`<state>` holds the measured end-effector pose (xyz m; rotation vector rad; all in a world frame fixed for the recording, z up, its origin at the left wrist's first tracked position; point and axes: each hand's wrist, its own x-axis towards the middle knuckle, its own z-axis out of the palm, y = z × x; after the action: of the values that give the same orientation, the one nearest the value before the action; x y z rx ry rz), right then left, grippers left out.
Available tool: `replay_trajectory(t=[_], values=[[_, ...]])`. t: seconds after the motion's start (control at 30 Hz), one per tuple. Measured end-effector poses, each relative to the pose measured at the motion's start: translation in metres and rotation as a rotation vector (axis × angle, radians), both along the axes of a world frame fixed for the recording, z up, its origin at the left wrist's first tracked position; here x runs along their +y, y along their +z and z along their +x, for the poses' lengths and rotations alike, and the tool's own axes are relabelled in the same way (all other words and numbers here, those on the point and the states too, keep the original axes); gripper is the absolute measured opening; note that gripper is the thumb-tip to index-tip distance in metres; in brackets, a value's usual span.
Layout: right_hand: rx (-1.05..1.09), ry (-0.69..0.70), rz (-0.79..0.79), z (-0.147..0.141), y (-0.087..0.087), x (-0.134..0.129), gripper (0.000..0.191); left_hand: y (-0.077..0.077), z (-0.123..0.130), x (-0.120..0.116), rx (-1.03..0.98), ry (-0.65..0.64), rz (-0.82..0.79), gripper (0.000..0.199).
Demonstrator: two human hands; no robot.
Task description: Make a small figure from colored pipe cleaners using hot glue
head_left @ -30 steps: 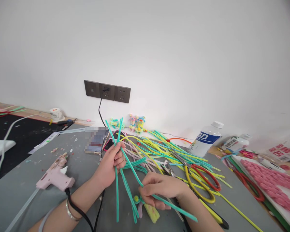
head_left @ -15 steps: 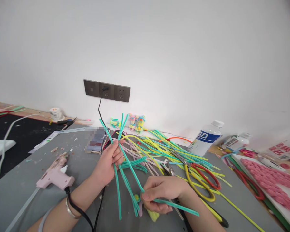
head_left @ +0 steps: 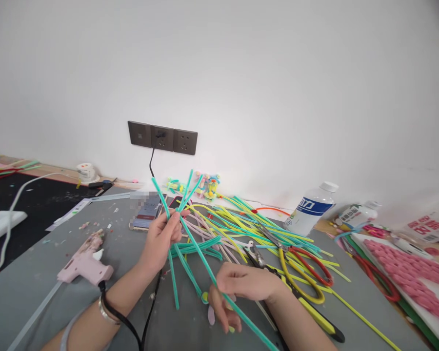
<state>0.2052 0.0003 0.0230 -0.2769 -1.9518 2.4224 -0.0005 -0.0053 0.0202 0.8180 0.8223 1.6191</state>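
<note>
Between the thumb and fingers of my left hand (head_left: 165, 232), a bunch of teal pipe cleaners (head_left: 195, 243) is pinched where the stems cross. Short ends fan out above the fingers, and longer ones hang below. One long stem slants down to my right hand (head_left: 236, 295), whose curled fingers are loosely around it; its tail runs on past the hand to the lower right. Under that hand lie a small yellow-green piece (head_left: 205, 297) and a pale lilac piece (head_left: 211, 315), partly covered. More teal stems (head_left: 212, 248) lie on the table behind.
Yellow and teal pipe cleaners (head_left: 237, 219) spread across the table (head_left: 124, 265). Scissors (head_left: 302, 275) and yellow-handled pliers (head_left: 316, 314) lie at right, near a bottle (head_left: 310, 209). On the left rests a pink glue gun (head_left: 86, 263), its black cord beneath my left forearm.
The long stem, bent at my right hand before, now runs straighter, and its tail points further down. My right fingers have loosened and shifted. My left hand has moved slightly left.
</note>
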Motion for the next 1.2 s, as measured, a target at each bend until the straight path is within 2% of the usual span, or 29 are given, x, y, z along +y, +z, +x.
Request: replay_trajectory(t=[0.07, 0.17, 0.37, 0.57, 0.8, 0.9, 1.0, 1.2], values=[[0.039, -0.091, 0.025, -0.001, -0.003, 0.000, 0.067, -0.001, 0.001, -0.001, -0.015, -0.057, -0.042, 0.030], [0.035, -0.135, 0.022, -0.001, -0.004, 0.000, 0.062, -0.002, 0.002, -0.003, -0.039, -0.143, -0.101, 0.030], [-0.085, -0.049, -0.030, -0.002, 0.000, -0.001, 0.058, 0.000, 0.004, -0.005, -0.126, -0.239, -0.143, 0.026], [-0.114, 0.016, -0.055, -0.004, 0.001, -0.002, 0.058, 0.000, 0.004, -0.002, -0.091, -0.179, -0.141, 0.027], [-0.021, -0.013, -0.138, -0.002, -0.011, 0.001, 0.057, -0.003, 0.009, -0.007, -0.112, -0.032, -0.088, 0.035], [-0.022, -0.012, -0.127, -0.002, -0.012, 0.002, 0.057, -0.003, 0.012, -0.009, -0.158, -0.032, -0.109, 0.035], [-0.022, -0.054, -0.070, -0.001, -0.006, 0.003, 0.058, -0.001, 0.011, -0.007, -0.216, -0.103, -0.154, 0.032], [-0.057, -0.254, 0.057, 0.006, -0.004, 0.005, 0.056, -0.001, 0.005, -0.006, -0.370, -0.288, -0.213, 0.019]])
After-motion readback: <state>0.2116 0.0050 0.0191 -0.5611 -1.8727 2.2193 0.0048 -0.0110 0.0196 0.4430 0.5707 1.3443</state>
